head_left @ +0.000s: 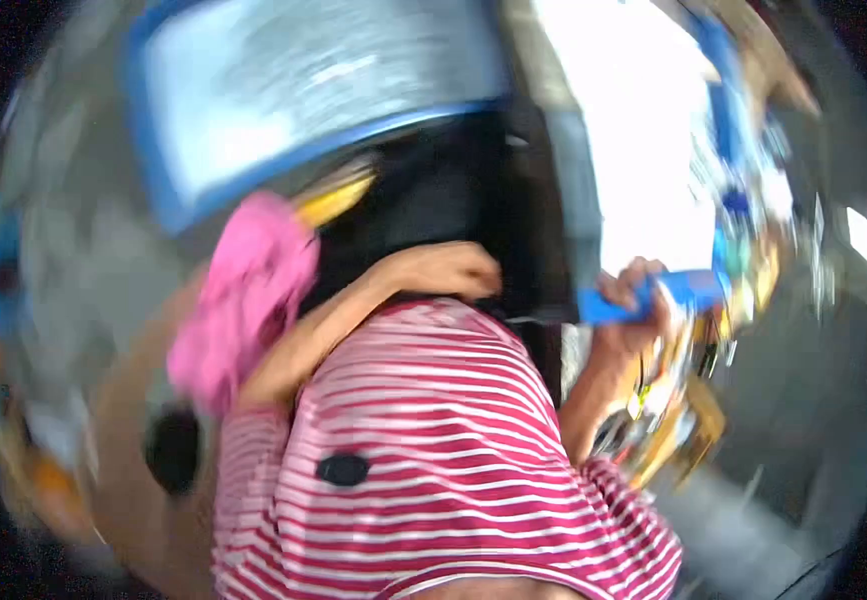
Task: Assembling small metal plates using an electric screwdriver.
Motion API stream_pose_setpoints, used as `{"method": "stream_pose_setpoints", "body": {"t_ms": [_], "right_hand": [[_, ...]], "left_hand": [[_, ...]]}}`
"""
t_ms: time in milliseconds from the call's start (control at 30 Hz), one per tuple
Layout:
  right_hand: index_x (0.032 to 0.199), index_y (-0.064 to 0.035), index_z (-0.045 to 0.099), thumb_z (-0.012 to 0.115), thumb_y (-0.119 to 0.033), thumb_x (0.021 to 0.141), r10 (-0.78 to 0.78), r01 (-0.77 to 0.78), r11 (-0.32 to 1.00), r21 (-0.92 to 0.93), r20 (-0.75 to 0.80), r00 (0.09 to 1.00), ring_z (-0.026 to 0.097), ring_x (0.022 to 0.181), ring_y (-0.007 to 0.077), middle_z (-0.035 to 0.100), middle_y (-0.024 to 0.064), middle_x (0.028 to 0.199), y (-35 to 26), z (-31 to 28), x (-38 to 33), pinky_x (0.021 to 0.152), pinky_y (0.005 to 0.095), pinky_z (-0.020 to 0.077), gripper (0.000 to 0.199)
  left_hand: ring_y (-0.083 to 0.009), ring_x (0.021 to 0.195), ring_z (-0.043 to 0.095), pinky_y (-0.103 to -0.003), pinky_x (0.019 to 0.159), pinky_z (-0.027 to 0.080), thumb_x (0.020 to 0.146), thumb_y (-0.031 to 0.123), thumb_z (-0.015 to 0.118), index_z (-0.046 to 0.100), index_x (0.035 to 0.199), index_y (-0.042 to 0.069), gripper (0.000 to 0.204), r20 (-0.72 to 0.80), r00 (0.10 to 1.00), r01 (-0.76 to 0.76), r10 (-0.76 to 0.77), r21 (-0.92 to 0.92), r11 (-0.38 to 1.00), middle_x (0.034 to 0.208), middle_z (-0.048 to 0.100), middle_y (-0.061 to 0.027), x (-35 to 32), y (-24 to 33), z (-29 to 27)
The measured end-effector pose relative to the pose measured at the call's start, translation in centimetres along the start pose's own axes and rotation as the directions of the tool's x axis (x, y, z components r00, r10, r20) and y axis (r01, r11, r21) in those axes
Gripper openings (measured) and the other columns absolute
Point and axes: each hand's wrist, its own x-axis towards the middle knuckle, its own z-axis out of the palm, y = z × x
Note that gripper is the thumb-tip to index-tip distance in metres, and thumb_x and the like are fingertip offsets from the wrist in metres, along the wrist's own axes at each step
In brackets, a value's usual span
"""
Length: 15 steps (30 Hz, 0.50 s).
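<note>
The picture is heavily motion-blurred. My right hand (635, 303) is closed around a flat blue bar-shaped object (688, 290), held out to the right of my red-and-white striped shirt (433, 440). My left forearm bends across my chest, and my left hand (450, 270) lies with curled fingers against a dark shape (433, 195) above the shirt. Whether it grips anything is hidden by blur. A pink cloth (248, 300) hangs beside my left elbow, with a yellow piece (335, 200) just above it.
A large blue-framed pale panel (303, 90) fills the upper left. Bright white glare (643, 130) lies at the upper right, edged by blue items. Yellow and mixed clutter (668, 410) sits below my right hand. Brown surface (128, 440) lies at lower left.
</note>
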Motion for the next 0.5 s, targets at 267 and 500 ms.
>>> {"method": "stream_pose_setpoints", "body": {"t_ms": [267,500], "right_hand": [[0.086,0.0002,0.049,0.059,-0.003,0.069,-0.736,0.738,0.675,0.002,0.059,0.674,0.050,0.050,0.0171,0.056,0.0157,0.069,-4.7,12.6,-2.3,0.048,0.0288,0.0427,0.020],[0.088,0.0010,0.044,0.056,-0.013,0.070,-0.806,0.789,0.567,0.236,-0.038,0.591,0.045,0.044,0.0136,0.052,0.0169,0.070,2.1,-10.4,-3.4,0.046,0.0282,0.0408,0.026]], "left_hand": [[-0.0089,0.068,0.052,-0.022,0.066,0.043,0.080,0.011,0.056,0.058,0.100,-0.002,0.023,0.190,0.909,0.324,-0.372,0.240,0.915,0.074,0.056,-0.0027,7.1,18.7,-9.1],[-0.0093,0.069,0.051,-0.022,0.066,0.041,0.080,0.017,0.057,0.057,0.101,-0.004,0.030,-0.125,0.770,0.609,-0.626,0.437,0.662,0.074,0.056,-0.0039,9.2,6.0,-8.4]]}}
